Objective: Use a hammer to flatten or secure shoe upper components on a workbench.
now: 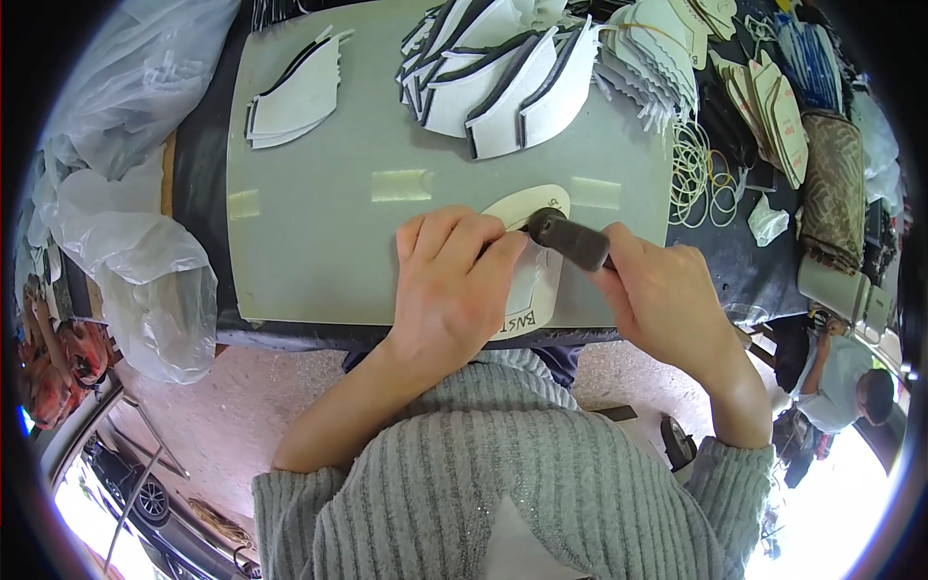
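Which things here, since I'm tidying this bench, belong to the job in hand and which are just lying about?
Seem to belong:
dark tool in the right hand
cream template partly under the left hand
grey board
white cut pieces

Probably lying about:
clear plastic bag
coiled pale cord
crumpled white wad

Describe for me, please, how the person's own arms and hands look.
Each grip is a bare hand: the left hand and right hand show no gloves, rings or bracelets. Gray, ribbed knit sleeves leave the forearms uncovered, without visible markings.
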`<state>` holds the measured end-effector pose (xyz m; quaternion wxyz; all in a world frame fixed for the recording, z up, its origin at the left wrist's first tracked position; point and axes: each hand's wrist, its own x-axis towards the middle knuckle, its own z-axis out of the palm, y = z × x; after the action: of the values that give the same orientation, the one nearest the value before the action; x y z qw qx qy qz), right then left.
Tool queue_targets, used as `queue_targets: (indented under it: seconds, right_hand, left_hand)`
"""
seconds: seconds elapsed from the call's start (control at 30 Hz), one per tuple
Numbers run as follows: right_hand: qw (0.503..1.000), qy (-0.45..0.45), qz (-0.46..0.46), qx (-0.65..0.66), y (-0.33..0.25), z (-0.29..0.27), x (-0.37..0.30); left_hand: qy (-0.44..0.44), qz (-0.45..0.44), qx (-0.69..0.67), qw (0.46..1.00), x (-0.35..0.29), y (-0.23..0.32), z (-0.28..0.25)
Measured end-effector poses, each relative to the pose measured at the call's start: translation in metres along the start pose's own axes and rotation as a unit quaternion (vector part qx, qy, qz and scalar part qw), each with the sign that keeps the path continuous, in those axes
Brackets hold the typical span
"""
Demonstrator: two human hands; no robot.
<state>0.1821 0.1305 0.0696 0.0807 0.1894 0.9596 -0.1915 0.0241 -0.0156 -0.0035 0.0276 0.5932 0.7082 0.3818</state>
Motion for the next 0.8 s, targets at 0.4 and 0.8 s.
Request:
queue_targets:
  seconds: [0.4,0.8]
  right_hand:
    - [0.998,0.054,-0.014,0.027,-0.002,-0.003,0.003]
    - [0.999,-0.029,0.029,0.001,-0.004,-0.002,0.005]
  left_hand:
    - [-0.005,-0.002,-0.008,1.000,-0.001,-0.001,-0.001]
    - [0.000,0.056,0.085,0.995,-0.013,0.003,-0.002]
